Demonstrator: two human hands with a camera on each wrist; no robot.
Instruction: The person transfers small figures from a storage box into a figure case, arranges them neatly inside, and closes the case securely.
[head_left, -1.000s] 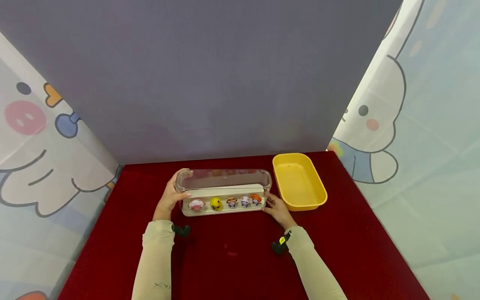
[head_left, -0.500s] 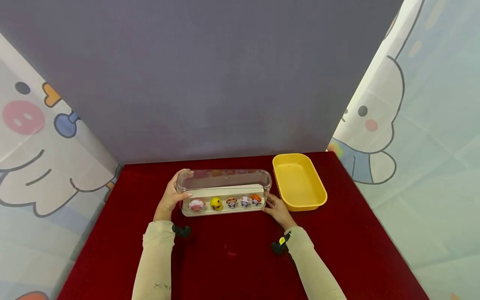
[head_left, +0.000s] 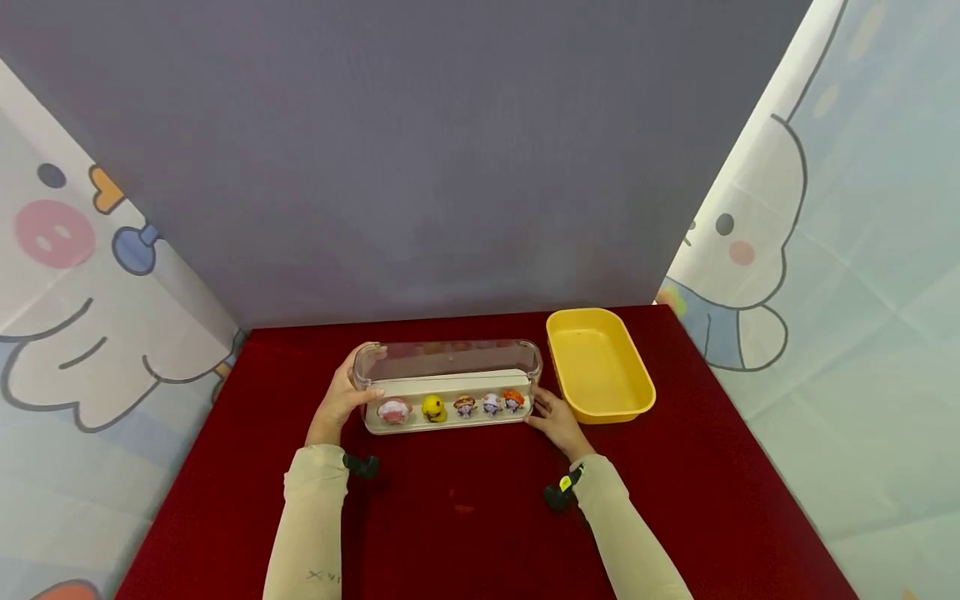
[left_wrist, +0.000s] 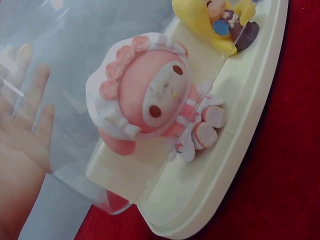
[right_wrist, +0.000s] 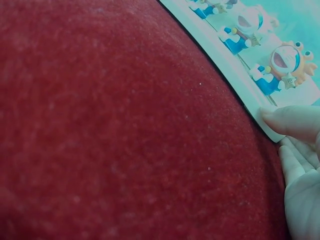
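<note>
A clear plastic cover point(head_left: 450, 360) stands tilted over a cream display base point(head_left: 450, 425), its front side raised. My left hand point(head_left: 343, 398) grips the cover's left end, thumb in front; through the plastic the left wrist view shows its fingers behind. My right hand point(head_left: 557, 421) pinches the base's right front corner between thumb and fingers. On the base stand several figurines in a row: a pink one in a white bonnet point(left_wrist: 160, 95), a yellow one point(head_left: 433, 407), a brown-topped one point(head_left: 465, 406), a white-topped one point(head_left: 491, 404) and an orange crab-hatted one point(right_wrist: 285, 65).
A yellow tray point(head_left: 647, 392) lies right of the display base, close to my right hand. Dark red cloth point(head_left: 465, 533) covers the table. A grey panel point(head_left: 450, 167) rises behind, with printed cartoon curtains point(head_left: 862, 275) on both sides.
</note>
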